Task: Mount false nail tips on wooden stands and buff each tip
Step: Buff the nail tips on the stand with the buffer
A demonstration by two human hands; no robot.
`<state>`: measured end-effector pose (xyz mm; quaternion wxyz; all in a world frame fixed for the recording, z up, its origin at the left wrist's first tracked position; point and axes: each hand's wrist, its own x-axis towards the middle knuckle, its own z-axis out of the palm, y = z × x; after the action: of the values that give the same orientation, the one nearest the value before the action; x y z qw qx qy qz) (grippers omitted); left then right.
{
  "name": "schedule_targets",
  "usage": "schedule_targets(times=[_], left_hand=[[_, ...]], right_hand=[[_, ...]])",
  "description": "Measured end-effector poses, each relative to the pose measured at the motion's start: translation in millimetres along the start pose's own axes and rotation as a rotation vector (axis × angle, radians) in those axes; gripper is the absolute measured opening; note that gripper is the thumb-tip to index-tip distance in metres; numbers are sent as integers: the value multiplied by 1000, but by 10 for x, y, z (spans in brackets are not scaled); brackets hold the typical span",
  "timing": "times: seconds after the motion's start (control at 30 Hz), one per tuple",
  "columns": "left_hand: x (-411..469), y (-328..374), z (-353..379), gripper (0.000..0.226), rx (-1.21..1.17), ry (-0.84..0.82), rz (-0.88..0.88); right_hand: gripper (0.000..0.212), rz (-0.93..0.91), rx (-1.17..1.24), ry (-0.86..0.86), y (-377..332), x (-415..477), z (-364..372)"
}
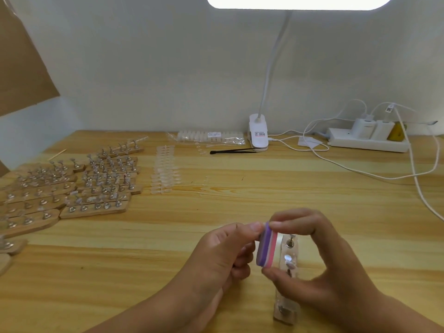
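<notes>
A small buffer block (266,247) with purple, pink and white layers sits between my two hands near the table's front. My right hand (319,265) pinches it between forefinger on top and thumb below. My left hand (221,253) holds its left side, thumb on the top corner. Just right of the block a wooden stand (287,280) with metal holders runs toward me, partly hidden by my right hand. What my curled left fingers hold behind the block is hidden. Clear nail tips (164,173) lie in rows at mid-table.
Many wooden stands with metal holders (72,186) cover the left of the table. A bag of nail tips (211,137), a black tool (233,151), a clip lamp (258,133), a power strip (367,140) and white cables (360,171) line the back and right.
</notes>
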<state>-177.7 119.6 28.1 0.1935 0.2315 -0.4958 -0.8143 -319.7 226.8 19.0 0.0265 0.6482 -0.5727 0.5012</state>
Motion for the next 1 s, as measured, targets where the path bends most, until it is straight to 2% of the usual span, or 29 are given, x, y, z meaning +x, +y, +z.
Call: schedule_targets(times=[0.1, 0.23, 0.33, 0.43, 0.57, 0.7, 1.0], left_hand=[[1, -14, -10, 30, 0, 9, 0], [8, -26, -25, 34, 36, 17, 50], [13, -41, -19, 34, 51, 29, 69], [14, -51, -20, 35, 56, 31, 87], [19, -54, -23, 37, 68, 45, 83], [17, -51, -2, 30, 45, 28, 86], [33, -43, 8, 26, -31, 32, 35]], right_hand=[[44, 25, -20, 44, -6, 34, -10], [45, -34, -82, 16, -4, 43, -2], [46, 11, -73, 69, -2, 68, -33], [45, -22, -69, 25, -6, 24, 2], [48, 20, -72, 77, -18, 61, -7], [44, -37, -80, 45, -31, 19, 47], [46, -4, -59, 55, -30, 54, 18]])
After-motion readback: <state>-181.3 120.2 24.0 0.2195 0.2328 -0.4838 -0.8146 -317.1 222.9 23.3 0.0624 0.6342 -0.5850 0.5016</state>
